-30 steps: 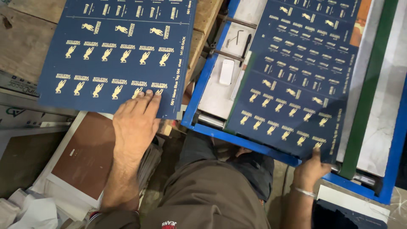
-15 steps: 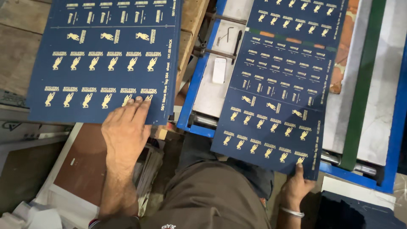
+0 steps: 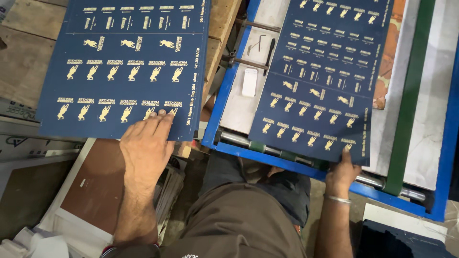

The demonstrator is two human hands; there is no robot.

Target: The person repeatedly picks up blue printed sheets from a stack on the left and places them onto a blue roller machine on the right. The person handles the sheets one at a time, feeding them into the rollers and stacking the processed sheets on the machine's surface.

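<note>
Your left hand [image 3: 146, 145] lies flat, fingers [image 3: 160, 119] close together, pressing near edge of dark blue printed card sheet with gold figures [image 3: 124, 67]; sheet rests on wooden bench [image 3: 224, 24] beyond fingertips, likely pinned to stop sliding. Your right hand [image 3: 342, 174] pinches near corner of second dark blue gold-printed sheet [image 3: 320, 76], thumb on top, other fingers hidden beneath. That sheet lies over blue metal frame [image 3: 267, 155], tilted. Small white block [image 3: 249, 82] left of it.

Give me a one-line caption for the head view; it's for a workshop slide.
Left hand presses one navy printed sheet on wood; right hand grips another over a blue-framed table.
</note>
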